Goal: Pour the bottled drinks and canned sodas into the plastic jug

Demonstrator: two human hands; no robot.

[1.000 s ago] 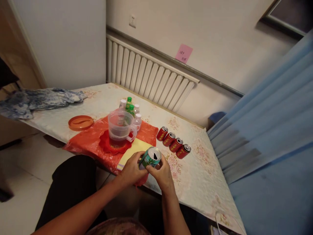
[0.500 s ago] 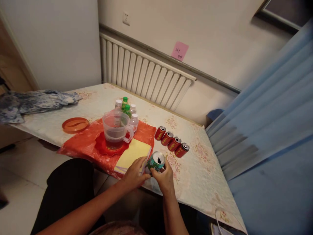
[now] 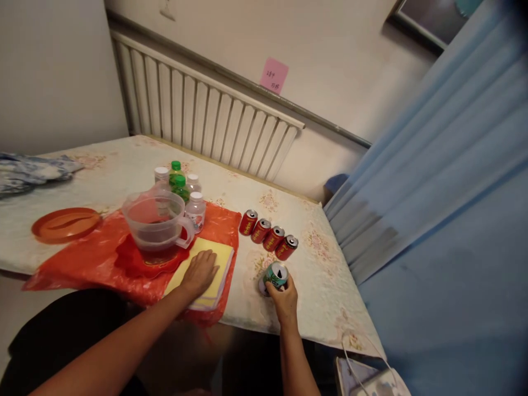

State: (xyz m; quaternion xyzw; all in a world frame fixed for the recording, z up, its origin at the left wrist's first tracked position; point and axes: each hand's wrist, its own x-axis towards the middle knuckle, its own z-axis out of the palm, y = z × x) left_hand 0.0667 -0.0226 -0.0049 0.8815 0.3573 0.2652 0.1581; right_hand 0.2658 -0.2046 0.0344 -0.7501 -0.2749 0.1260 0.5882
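Observation:
My right hand (image 3: 284,300) is wrapped round a green drink can (image 3: 275,275) with an opened top, close to the table's front edge. To the left, my left hand (image 3: 201,273) lies with its fingers stretched over a stack of yellow cloths (image 3: 223,254). Beyond the green can, several red drink cans (image 3: 274,239) stand in a slanting row. A clear plastic measuring jug (image 3: 154,223) sits in a red scalloped dish (image 3: 126,261), left of the yellow cloths.
Several small bottles (image 3: 195,213) with white or green caps stand behind the jug. A red plastic sheet (image 3: 74,269) lies beneath the dish and cloths. An orange lid (image 3: 66,224) rests at left. A blue curtain (image 3: 412,209) hangs along the right side.
My left hand has left the green can and moved left onto the yellow cloths. The right hand keeps the can, now lower toward the tabletop. The view has shifted to the right.

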